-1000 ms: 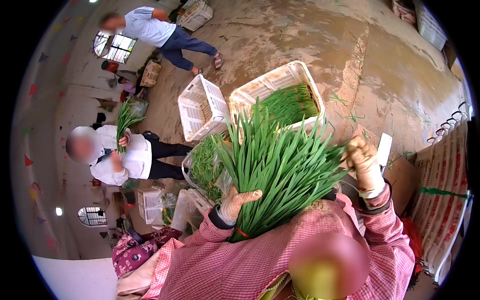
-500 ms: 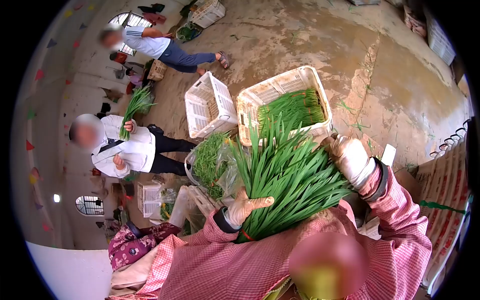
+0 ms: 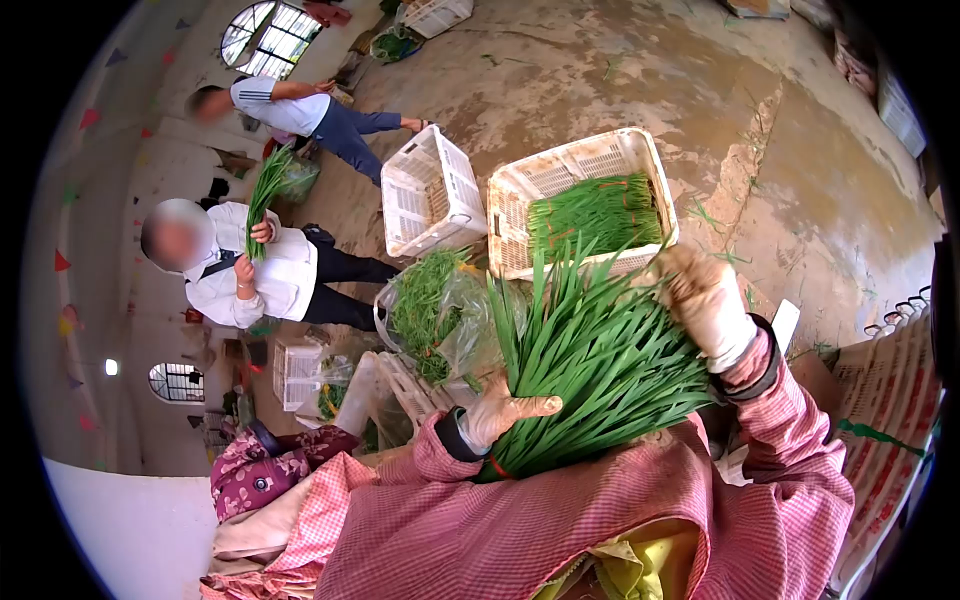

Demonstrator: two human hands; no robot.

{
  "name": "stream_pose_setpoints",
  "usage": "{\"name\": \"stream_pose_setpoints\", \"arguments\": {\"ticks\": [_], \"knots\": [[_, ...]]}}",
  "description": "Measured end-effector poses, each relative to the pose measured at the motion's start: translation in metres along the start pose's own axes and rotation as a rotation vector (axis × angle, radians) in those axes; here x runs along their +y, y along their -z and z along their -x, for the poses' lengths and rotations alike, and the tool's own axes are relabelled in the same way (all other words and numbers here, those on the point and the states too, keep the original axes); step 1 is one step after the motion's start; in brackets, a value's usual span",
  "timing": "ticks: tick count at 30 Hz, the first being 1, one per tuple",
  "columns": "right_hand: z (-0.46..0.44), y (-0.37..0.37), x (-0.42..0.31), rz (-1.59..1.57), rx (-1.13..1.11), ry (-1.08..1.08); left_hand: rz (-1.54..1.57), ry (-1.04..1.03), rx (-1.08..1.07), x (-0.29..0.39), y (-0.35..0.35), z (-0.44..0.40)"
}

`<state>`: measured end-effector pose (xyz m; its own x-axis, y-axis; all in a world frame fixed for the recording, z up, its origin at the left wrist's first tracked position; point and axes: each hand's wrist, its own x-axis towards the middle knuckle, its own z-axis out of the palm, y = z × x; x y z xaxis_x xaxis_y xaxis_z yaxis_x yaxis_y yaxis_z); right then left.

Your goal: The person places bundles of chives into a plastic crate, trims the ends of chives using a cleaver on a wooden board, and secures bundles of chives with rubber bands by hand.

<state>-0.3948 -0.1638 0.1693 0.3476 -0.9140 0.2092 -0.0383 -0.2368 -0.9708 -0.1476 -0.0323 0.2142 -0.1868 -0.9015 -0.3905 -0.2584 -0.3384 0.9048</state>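
Observation:
A large bunch of garlic chives (image 3: 600, 375), long flat green leaves with a red band around the stem end, lies across my front. My left hand (image 3: 500, 412), in a soiled pale glove, grips it near the banded end, thumb over the leaves. By the leaf tips on the other side is my right hand (image 3: 708, 308), also gloved. Its fingers are curled closed, and whatever may be between them is too blurred to make out. Just beyond the bunch, a white plastic crate (image 3: 510, 225) holds banded green bundles (image 3: 600, 215).
Another white crate (image 3: 432, 200) stands beside the filled one. Loose greens (image 3: 430, 310) sit in a clear plastic bag. A person in a white jacket (image 3: 255, 265) holds a green bunch; another person in a light shirt (image 3: 300, 112) is farther off. Stacked sacks (image 3: 890, 390) are at the right.
The view has shifted slightly. My right hand has moved a little downward at the leaf tips. The white-jacketed person has brought both hands to their bunch; the other person has changed stride.

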Motion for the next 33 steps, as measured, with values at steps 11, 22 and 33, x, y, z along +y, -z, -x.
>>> {"name": "stream_pose_setpoints", "arguments": {"ticks": [11, 22, 33], "knots": [[0.014, -0.029, 0.015, 0.754, -0.226, 0.258, 0.035, 0.057, -0.054, 0.01, -0.003, -0.005], [0.072, 0.078, 0.101, 0.01, -0.198, -0.935, 0.105, 0.117, -0.009, 0.003, 0.002, -0.008], [0.024, -0.022, -0.021, 0.571, -0.288, 0.247, 0.101, 0.119, -0.048, 0.005, -0.01, -0.016]]}}
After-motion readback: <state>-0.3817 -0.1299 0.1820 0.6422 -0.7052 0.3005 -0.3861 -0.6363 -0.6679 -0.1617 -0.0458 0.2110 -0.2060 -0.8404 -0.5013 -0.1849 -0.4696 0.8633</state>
